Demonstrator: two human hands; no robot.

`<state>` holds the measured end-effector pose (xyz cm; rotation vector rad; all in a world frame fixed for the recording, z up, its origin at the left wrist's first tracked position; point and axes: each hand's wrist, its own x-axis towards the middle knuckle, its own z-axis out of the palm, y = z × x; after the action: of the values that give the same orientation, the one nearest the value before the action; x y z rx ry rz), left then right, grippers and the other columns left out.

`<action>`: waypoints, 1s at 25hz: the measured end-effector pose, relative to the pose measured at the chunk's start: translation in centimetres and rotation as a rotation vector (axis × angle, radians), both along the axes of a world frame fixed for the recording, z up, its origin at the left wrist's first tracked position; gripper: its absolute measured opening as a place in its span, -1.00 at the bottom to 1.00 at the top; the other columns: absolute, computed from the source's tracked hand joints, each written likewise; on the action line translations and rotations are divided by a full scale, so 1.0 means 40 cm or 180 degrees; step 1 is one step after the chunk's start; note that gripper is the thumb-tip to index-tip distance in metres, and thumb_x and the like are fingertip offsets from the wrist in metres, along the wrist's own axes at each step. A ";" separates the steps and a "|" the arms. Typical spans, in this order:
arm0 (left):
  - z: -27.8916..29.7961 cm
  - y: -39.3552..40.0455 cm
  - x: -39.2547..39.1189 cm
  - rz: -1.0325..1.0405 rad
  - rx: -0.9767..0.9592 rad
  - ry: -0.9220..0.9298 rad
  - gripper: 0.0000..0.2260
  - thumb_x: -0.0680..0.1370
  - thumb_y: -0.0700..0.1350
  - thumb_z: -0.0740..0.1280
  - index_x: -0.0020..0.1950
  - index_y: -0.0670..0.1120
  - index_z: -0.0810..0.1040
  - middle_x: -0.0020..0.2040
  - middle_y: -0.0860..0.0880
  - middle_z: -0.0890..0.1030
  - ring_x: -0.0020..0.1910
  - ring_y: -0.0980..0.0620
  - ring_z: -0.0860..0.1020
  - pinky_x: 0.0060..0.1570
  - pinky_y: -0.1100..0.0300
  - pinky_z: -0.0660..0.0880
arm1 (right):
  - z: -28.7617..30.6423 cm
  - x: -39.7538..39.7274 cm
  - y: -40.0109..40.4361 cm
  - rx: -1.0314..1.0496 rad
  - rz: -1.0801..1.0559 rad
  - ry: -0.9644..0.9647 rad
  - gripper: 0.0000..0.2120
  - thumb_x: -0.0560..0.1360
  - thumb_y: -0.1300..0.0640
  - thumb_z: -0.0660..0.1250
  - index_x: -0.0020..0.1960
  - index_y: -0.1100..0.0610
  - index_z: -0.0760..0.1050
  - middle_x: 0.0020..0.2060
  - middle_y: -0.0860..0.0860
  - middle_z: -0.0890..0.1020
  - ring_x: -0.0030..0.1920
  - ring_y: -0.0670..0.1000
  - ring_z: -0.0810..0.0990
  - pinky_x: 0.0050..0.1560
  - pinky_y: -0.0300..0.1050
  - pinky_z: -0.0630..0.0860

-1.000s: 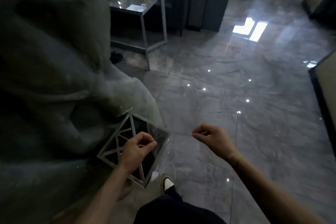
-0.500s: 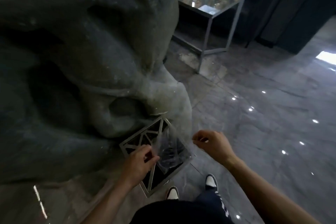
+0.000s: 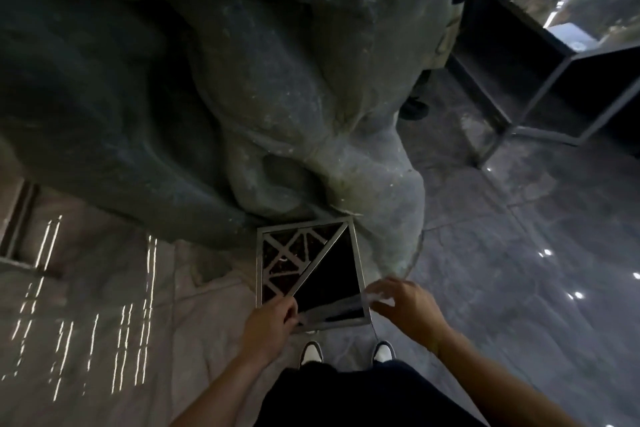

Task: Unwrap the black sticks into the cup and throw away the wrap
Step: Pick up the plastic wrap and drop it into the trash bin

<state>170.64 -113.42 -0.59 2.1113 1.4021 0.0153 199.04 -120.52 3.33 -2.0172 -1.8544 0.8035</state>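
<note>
1. Seen from above: a square metal bin (image 3: 356, 274) on the glossy floor (image 3: 519, 288), tight against the foot of a big grey rock-like sculpture (image 3: 242, 80).
2. Bin top split along a diagonal: patterned metal lattice (image 3: 291, 256) on the far-left half, open dark hole on the near-right half.
3. Left hand (image 3: 268, 326) at the bin's near-left corner, fingers pinched shut on one end of a clear plastic wrap (image 3: 332, 307).
4. Right hand (image 3: 407, 305) at the bin's near-right corner, fingers curled on the wrap's other end; that end blurred and crumpled, exact grip hard to make out.
5. Wrap stretched between the two hands, directly over the near edge of the bin's opening, not yet dropped inside.
6. Hands held well apart, one at either side of the bin.
7. Two white-toed shoes (image 3: 311, 352) just short of the bin, dark trousers (image 3: 346, 392) below them.
8. Metal-framed desk (image 3: 540, 90) with a shiny top at upper right, well apart from the bin.
9. Streaks of reflected light across the pale floor on the left.
10. No sticks or cup in view.
</note>
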 end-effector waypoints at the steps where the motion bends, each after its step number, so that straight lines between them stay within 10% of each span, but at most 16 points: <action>1: -0.010 -0.010 0.003 0.0119 0.0008 0.0079 -0.92 0.50 -0.06 0.35 -0.13 0.04 0.45 -0.19 0.15 0.47 -0.20 0.06 0.52 -0.22 0.16 0.41 | -0.004 0.006 0.000 0.0021 0.0095 -0.0047 -0.82 0.49 -0.06 0.35 0.09 -0.18 0.57 0.02 -0.20 0.64 -0.10 -0.23 0.59 -0.15 -0.31 0.56; 17: -0.033 -0.093 -0.032 0.0233 0.0174 0.0214 -0.91 0.54 -0.09 0.29 0.03 0.01 0.52 0.06 0.08 0.53 0.03 0.08 0.52 -0.12 0.19 0.47 | -0.127 -0.073 0.034 -0.0424 0.0874 -0.0673 -0.79 0.55 0.04 0.20 -0.04 -0.03 0.62 -0.08 -0.10 0.70 -0.14 -0.05 0.65 -0.17 -0.14 0.56; 25: -0.063 -0.065 -0.006 -0.0123 -0.0024 0.0708 -0.87 0.59 -0.15 0.22 0.12 -0.01 0.44 0.13 0.03 0.46 0.10 0.02 0.48 -0.07 0.11 0.53 | -0.181 -0.105 0.042 -0.0728 0.0901 -0.0625 -0.70 0.55 0.04 0.23 0.26 -0.13 0.51 0.20 -0.15 0.61 0.11 -0.03 0.58 0.06 -0.08 0.50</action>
<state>170.42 -116.02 -3.12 2.1867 1.4832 -0.2467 194.86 -118.86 -3.92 -2.0572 -2.2906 0.9600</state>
